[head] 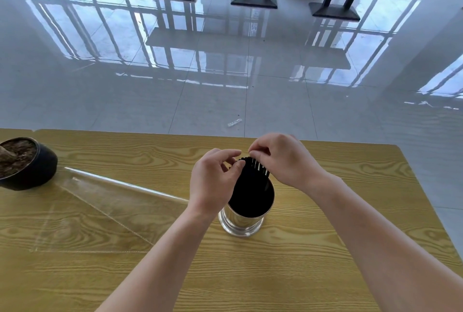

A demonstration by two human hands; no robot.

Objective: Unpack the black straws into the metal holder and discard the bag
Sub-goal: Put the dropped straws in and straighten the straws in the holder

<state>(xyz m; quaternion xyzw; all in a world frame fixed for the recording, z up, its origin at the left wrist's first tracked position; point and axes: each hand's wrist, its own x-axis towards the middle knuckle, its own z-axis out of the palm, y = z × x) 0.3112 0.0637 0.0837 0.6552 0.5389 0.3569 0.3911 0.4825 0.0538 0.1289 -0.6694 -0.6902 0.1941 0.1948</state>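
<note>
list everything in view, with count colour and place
wooden table: one, yellow-brown, foreground
shiny cylindrical metal holder: one, silver, upright mid-table
thin black straws: bundle, uncountable, black, standing in the holder
clear plastic bag: one, transparent, flat on table left of holder
round pot of soil: one, black, table's left edge
square stand bases: three, black, far floor
small clear scrap: one, transparent, floor beyond table
left hand: one, pinching straw tops
right hand: one, pinching straw tops
</note>
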